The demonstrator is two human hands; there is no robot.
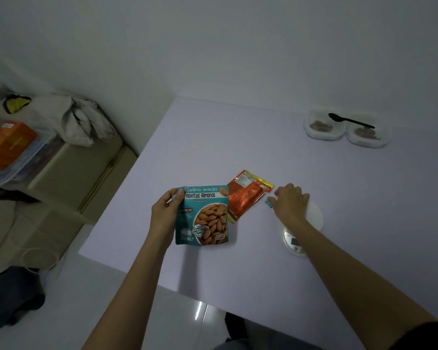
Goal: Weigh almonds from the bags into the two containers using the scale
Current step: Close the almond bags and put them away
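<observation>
Lilac table [238,147], left hand [166,210] gripping "Roasted Almonds" bag [202,218], right hand [290,200] open.

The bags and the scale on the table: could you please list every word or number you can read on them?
"Protein snacks", "Roasted Almonds", "UNSALTED", "85": teal bag, held by the left hand.
Teal bag's remaining print: too small.
Orange bag: label blurred.
Scale: display unreadable.
</observation>
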